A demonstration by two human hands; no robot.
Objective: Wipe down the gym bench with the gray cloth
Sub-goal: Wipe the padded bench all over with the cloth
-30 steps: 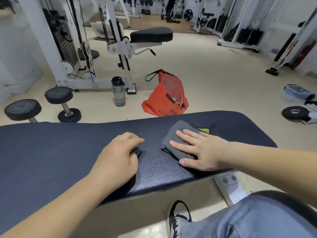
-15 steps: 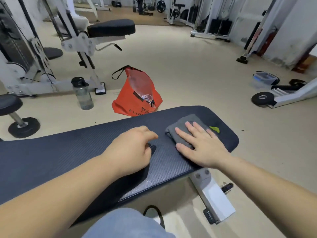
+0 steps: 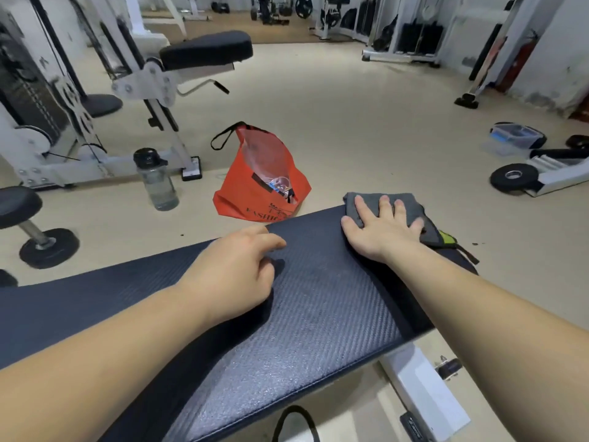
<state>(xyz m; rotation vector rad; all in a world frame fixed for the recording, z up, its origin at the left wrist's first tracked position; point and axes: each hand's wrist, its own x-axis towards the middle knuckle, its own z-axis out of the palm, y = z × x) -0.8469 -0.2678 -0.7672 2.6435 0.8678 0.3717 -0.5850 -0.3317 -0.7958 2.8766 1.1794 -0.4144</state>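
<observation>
The dark textured gym bench (image 3: pixel 318 314) runs from the lower left to the right. A folded gray cloth (image 3: pixel 411 207) lies at the bench's far right corner, partly over the edge. My right hand (image 3: pixel 379 231) presses flat on the cloth with fingers spread. My left hand (image 3: pixel 236 272) rests on the bench pad to the left, fingers curled loosely, holding nothing. A small yellow-green tag (image 3: pixel 446 240) shows at the bench end beside the cloth.
An orange bag (image 3: pixel 255 193) and a clear water bottle (image 3: pixel 156 180) stand on the floor beyond the bench. A white machine with a black seat (image 3: pixel 204 52) is at the back left. Weight plates (image 3: pixel 513 177) and a plastic box (image 3: pixel 513 135) lie at the right.
My right hand has slid the cloth toward the bench's far right corner. The left hand stayed on the pad. The view has shifted.
</observation>
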